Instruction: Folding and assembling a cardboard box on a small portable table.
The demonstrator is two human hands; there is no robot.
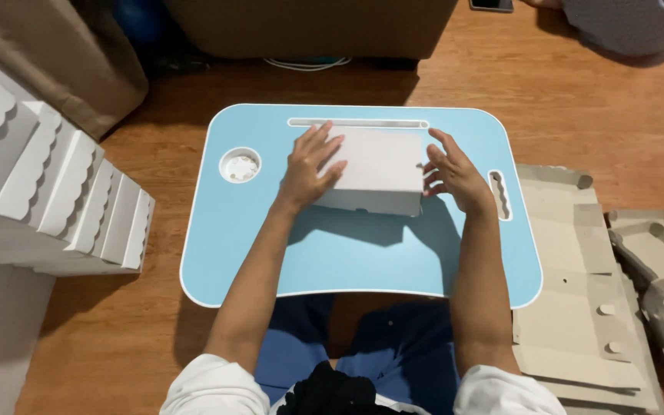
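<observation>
- The left hand (pixel 310 167) is lying flat on top of the white box (pixel 374 170), with the fingers spread wide and pressing down on the left part of the lid.
- The right hand (pixel 450 172) is touching the right side wall of the box, fingers open and slightly bent; it is bracing the box, not closing around it.
- The box is sitting in the upper middle of the blue lap table (pixel 347 253), just below the long slot (pixel 359 123) near the far edge.
- To do this step well, I think both hands should be pressing evenly, the left one keeping the lid flat while the right one is pushing the side wall straight, so the thin card is not bending or creasing.
- It also seems wise to be keeping the box square on the table, so it is not sliding toward the slot.
- Counting: one white box is on the table, and one round cup recess (pixel 240 165) is at the table's left.
- One row of finished white boxes (pixel 55 200) with scalloped edges is standing on the floor at the left; about six are showing, but the row is cut by the picture edge, so I cannot tell exactly.
- A pile of flat brown cardboard blanks (pixel 578 307) is lying on the floor at the right; the sheets are overlapping and I cannot count them.
</observation>
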